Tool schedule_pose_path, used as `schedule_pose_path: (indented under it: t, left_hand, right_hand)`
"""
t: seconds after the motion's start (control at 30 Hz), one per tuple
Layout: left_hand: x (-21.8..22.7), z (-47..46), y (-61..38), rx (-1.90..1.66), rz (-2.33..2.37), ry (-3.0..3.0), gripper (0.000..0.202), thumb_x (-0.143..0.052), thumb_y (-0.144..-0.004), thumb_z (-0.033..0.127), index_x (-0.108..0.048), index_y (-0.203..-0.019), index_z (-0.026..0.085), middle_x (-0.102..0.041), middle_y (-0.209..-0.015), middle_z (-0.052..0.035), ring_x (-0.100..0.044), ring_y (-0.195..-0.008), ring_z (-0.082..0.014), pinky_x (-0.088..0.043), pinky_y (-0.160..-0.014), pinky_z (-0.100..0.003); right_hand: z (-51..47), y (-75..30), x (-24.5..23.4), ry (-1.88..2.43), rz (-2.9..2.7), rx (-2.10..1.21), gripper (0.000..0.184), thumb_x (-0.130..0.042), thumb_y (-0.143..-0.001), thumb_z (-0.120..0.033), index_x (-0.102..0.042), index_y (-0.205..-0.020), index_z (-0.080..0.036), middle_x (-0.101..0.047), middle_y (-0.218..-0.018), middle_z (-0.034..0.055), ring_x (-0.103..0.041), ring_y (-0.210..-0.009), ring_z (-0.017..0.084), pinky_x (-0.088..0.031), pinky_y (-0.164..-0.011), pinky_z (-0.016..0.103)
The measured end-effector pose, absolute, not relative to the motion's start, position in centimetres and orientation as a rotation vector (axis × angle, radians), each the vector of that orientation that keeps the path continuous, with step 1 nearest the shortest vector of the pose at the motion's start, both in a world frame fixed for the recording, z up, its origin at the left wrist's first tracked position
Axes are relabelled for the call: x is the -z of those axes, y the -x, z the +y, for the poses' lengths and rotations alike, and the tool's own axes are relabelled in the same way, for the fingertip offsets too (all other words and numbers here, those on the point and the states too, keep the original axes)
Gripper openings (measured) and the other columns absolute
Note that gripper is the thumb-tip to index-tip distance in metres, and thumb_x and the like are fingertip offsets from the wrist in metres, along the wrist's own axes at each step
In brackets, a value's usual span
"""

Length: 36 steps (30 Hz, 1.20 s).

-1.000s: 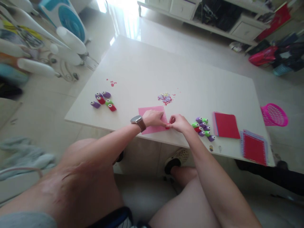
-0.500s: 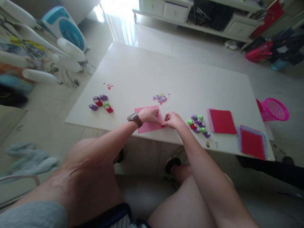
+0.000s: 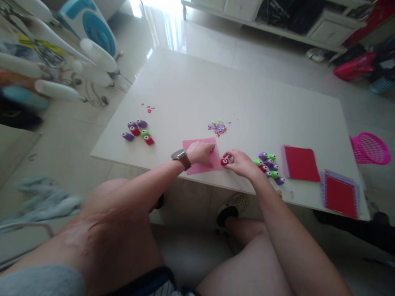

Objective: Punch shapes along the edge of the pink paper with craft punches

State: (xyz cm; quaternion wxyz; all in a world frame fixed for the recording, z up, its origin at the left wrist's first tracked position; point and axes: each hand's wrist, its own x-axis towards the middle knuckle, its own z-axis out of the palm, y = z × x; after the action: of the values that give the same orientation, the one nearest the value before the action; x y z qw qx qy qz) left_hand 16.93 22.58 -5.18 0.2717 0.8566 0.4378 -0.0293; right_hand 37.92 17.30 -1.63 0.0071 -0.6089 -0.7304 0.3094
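Two hands at work on a pink perforated sheet, which lies near the close edge of a white counter and serves here as the landmark. The left hand, with a round-faced wristwatch above it, lies on the sheet, thumb and forefinger spread wide. The right hand holds a red craft punch between thumb and fingers at the sheet's right edge, where a row of small holes runs; whether paper sits inside the punch cannot be told. Just beyond the sheet's far right corner is a heap of coloured confetti. Well to the left of the sheet stand purple, red and green punches, with red paper bits behind them. To its right are a second punch cluster, a red-topped paper stack and, farthest along, a notched paper stack.
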Motion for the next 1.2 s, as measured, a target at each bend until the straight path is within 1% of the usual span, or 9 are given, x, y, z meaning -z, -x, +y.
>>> schedule_pose_path:
  t: [0.17, 0.4, 0.5, 0.63, 0.77, 0.87, 1.07, 1.13, 1.2]
  left_hand:
    - [5.2, 22.3, -16.9, 0.073, 1.175, -2.314, 0.053, -0.081, -0.065, 0.052, -0.064, -0.106, 0.023, -0.074, -0.104, -0.0051, -0.067, -0.092, -0.0255, -0.044, -0.070, -0.032]
    - [4.5, 21.8, -16.6, 0.041, 1.156, -2.298, 0.046, -0.082, -0.067, 0.047, -0.063, -0.103, 0.025, -0.074, -0.105, -0.0053, -0.065, -0.091, -0.0250, -0.042, -0.070, -0.033]
    - [4.5, 22.0, -16.5, 0.060, 1.143, -2.303, 0.046, -0.081, -0.066, 0.050, -0.063, -0.101, 0.025, -0.074, -0.104, -0.0060, -0.066, -0.091, -0.0265, -0.041, -0.067, -0.034]
    - [4.7, 22.2, -16.6, 0.100, 1.156, -2.290, 0.048, -0.081, -0.065, 0.054, -0.064, -0.100, 0.026, -0.074, -0.103, -0.0055, -0.068, -0.092, -0.0269, -0.042, -0.066, -0.034]
    - [4.7, 22.3, -16.9, 0.117, 1.159, -2.307, 0.051, -0.081, -0.064, 0.053, -0.065, -0.102, 0.023, -0.075, -0.103, -0.0056, -0.068, -0.093, -0.0268, -0.043, -0.067, -0.033]
    - [4.7, 22.4, -17.0, 0.129, 1.163, -2.314, 0.052, -0.081, -0.065, 0.053, -0.066, -0.103, 0.021, -0.075, -0.103, -0.0058, -0.069, -0.093, -0.0262, -0.044, -0.070, -0.032]
    - [4.9, 22.4, -16.9, 0.113, 1.170, -2.334, 0.053, -0.081, -0.065, 0.053, -0.067, -0.105, 0.021, -0.076, -0.104, -0.0064, -0.070, -0.094, -0.0266, -0.047, -0.072, -0.032]
    - [4.9, 22.3, -16.9, 0.102, 1.168, -2.333, 0.053, -0.082, -0.065, 0.053, -0.067, -0.106, 0.021, -0.076, -0.104, -0.0065, -0.070, -0.095, -0.0268, -0.047, -0.072, -0.032]
    - [4.9, 22.4, -16.9, 0.097, 1.158, -2.326, 0.054, -0.082, -0.065, 0.053, -0.067, -0.105, 0.021, -0.076, -0.103, -0.0068, -0.070, -0.094, -0.0271, -0.047, -0.072, -0.033]
  right_hand:
    - [17.9, -38.4, 0.9, 1.990, -2.230, -0.944, 0.013, -0.066, -0.084, -0.023, -0.073, -0.095, -0.022, -0.075, -0.097, 0.0046, -0.067, -0.087, 0.019, -0.046, -0.076, 0.027]
    - [18.0, -43.0, 0.1, 2.431, -2.198, -0.699, 0.013, -0.064, -0.083, -0.028, -0.072, -0.093, -0.023, -0.076, -0.096, 0.0078, -0.066, -0.087, 0.024, -0.045, -0.071, 0.031]
    - [17.6, -44.1, 0.3, 2.556, -2.225, -0.616, 0.014, -0.063, -0.082, -0.025, -0.072, -0.092, -0.023, -0.074, -0.098, 0.0110, -0.063, -0.100, 0.029, -0.047, -0.076, 0.034]
    - [17.2, -43.2, 0.7, 2.291, -2.323, -0.546, 0.020, -0.064, -0.077, -0.017, -0.070, -0.095, -0.020, -0.072, -0.108, 0.0133, -0.058, -0.112, 0.032, -0.048, -0.090, 0.040]
    - [17.3, -40.3, 1.0, 1.797, -2.237, -1.052, 0.021, -0.060, -0.080, -0.015, -0.065, -0.100, -0.020, -0.074, -0.103, 0.0068, -0.063, -0.098, 0.022, -0.049, -0.089, 0.032]
    - [17.4, -38.9, 1.2, 1.721, -2.176, -1.254, 0.025, -0.055, -0.079, -0.008, -0.063, -0.100, -0.020, -0.075, -0.101, 0.0050, -0.064, -0.096, 0.019, -0.048, -0.087, 0.029]
    - [17.5, -38.6, 2.0, 1.730, -2.173, -1.299, 0.030, -0.052, -0.076, -0.004, -0.061, -0.099, -0.020, -0.075, -0.103, 0.0061, -0.066, -0.098, 0.020, -0.051, -0.090, 0.032]
    - [17.5, -38.7, 2.3, 1.723, -2.159, -1.201, 0.035, -0.054, -0.076, -0.007, -0.061, -0.108, -0.020, -0.072, -0.114, 0.0093, -0.065, -0.108, 0.024, -0.052, -0.094, 0.036]
    - [17.5, -38.8, 2.7, 1.710, -2.115, -1.003, 0.050, -0.058, -0.077, -0.010, -0.057, -0.125, -0.022, -0.064, -0.135, 0.0123, -0.058, -0.126, 0.028, -0.052, -0.099, 0.042]
